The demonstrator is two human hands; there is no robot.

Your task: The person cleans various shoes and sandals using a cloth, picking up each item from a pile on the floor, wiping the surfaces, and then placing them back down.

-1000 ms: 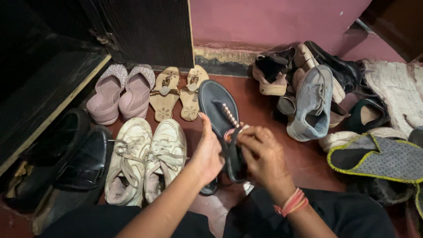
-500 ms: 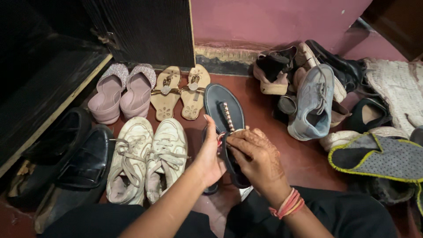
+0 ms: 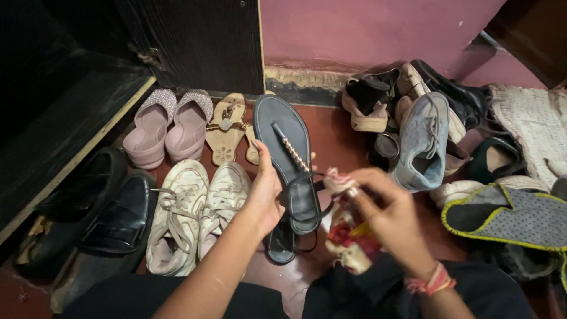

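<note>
Black beaded sandal, centre frame: left hand grips its edge, sole up. Right hand clutches a patterned cloth beside it. Its mate lies beneath, seemingly unwiped.

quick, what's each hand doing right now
left hand: closed on the black sandal
right hand: closed on a cloth

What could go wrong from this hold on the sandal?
1. The left hand alone holds the dark sandal, gripping one edge; it may tip or slip onto the second dark sandal lying below.
2. The right hand has a bunched cloth close to the thin ankle strap; the cloth could snag there or on the beaded strap.
3. The raised toe hangs over the tan sandals and might knock them.
</note>
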